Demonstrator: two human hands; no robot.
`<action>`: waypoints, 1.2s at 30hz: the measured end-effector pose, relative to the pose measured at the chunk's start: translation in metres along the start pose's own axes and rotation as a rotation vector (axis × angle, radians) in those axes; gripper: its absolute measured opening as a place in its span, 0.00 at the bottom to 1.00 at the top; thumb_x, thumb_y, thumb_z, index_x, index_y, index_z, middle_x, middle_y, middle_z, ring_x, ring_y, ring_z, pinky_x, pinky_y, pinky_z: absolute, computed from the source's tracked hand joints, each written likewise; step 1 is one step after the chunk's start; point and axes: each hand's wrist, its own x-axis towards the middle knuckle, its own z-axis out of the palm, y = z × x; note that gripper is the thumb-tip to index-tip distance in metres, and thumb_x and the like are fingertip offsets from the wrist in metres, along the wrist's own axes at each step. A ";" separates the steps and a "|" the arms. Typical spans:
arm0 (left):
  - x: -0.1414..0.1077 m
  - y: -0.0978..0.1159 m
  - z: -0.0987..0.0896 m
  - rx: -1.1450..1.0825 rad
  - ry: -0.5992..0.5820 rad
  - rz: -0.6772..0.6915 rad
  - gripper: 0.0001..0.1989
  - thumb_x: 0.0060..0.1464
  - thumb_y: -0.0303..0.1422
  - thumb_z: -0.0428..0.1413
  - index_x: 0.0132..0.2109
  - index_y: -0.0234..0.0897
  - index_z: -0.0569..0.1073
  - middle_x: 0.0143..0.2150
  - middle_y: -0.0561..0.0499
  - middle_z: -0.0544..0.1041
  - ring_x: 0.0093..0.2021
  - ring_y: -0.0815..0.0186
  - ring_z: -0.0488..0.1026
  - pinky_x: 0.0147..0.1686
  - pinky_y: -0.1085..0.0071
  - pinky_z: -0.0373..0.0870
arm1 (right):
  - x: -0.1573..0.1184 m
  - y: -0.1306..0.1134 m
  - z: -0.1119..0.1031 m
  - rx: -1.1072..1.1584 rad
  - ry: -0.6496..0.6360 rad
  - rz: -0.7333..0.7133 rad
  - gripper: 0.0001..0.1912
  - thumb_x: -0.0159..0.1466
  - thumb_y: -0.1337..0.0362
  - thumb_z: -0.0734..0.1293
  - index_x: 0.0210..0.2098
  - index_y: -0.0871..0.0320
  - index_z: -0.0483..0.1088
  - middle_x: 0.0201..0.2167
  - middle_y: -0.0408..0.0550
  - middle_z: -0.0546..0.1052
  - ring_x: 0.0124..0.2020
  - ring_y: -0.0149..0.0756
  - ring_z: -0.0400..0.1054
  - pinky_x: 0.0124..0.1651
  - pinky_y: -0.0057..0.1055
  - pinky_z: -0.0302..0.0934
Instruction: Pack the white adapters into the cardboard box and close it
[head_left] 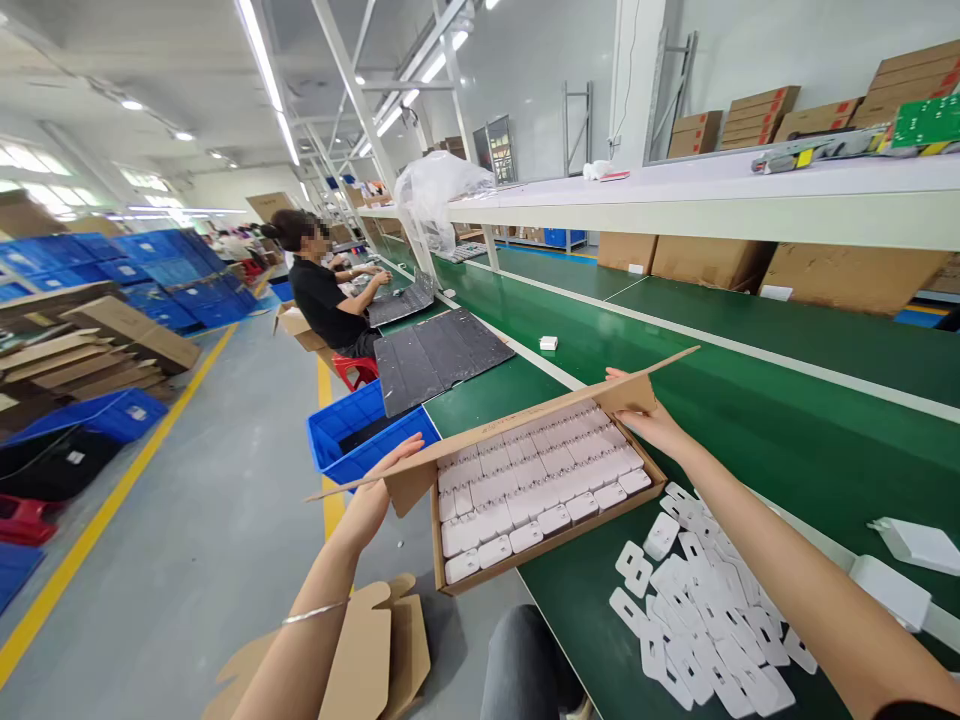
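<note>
A shallow cardboard box full of rows of white plastic pieces sits at the edge of the green bench, partly over the floor. Its lid is raised on the far side, seen almost edge-on. My left hand grips the lid's left end, fingers behind the board. At the lid's right end, my right hand holds the cardboard near a folded side flap, its fingers partly hidden. Flat white plates lie in a loose pile right of the box, beneath my right forearm.
Blue bin and black mat are beyond the box. A seated person works further along. White blocks lie at right, a small one ahead. Flattened cardboard is on the floor; a shelf runs above.
</note>
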 end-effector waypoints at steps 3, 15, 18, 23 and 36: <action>-0.010 0.022 0.006 -0.401 0.006 -0.044 0.31 0.66 0.57 0.46 0.59 0.42 0.78 0.72 0.46 0.69 0.72 0.48 0.63 0.71 0.50 0.62 | -0.016 -0.024 -0.022 0.207 -0.058 -0.083 0.37 0.62 0.64 0.65 0.70 0.43 0.59 0.72 0.43 0.64 0.71 0.50 0.60 0.66 0.44 0.64; -0.058 -0.002 0.034 -0.260 -0.146 0.055 0.30 0.62 0.60 0.53 0.46 0.40 0.84 0.61 0.42 0.80 0.72 0.46 0.64 0.75 0.47 0.52 | -0.052 -0.009 -0.064 0.473 -0.300 0.270 0.30 0.67 0.42 0.59 0.56 0.51 0.78 0.69 0.48 0.70 0.70 0.59 0.61 0.72 0.55 0.54; -0.048 0.017 0.019 -0.215 -0.207 -0.030 0.32 0.58 0.63 0.54 0.46 0.40 0.84 0.63 0.42 0.78 0.73 0.44 0.62 0.75 0.45 0.52 | -0.044 -0.022 -0.070 0.454 -0.270 0.315 0.28 0.67 0.50 0.59 0.55 0.57 0.78 0.64 0.55 0.75 0.65 0.57 0.69 0.69 0.55 0.60; -0.038 0.033 -0.009 -0.227 -0.392 -0.114 0.33 0.59 0.61 0.54 0.58 0.42 0.79 0.71 0.44 0.69 0.73 0.48 0.62 0.73 0.49 0.57 | -0.032 -0.043 -0.097 0.374 -0.003 0.294 0.35 0.71 0.48 0.45 0.61 0.60 0.68 0.62 0.61 0.76 0.65 0.50 0.70 0.66 0.52 0.64; -0.026 0.121 0.025 0.393 -0.339 0.017 0.36 0.68 0.56 0.36 0.67 0.38 0.69 0.72 0.43 0.67 0.73 0.54 0.62 0.75 0.55 0.50 | 0.006 -0.117 -0.035 -0.493 -0.313 0.317 0.47 0.61 0.27 0.59 0.68 0.50 0.68 0.74 0.52 0.61 0.74 0.64 0.52 0.73 0.61 0.46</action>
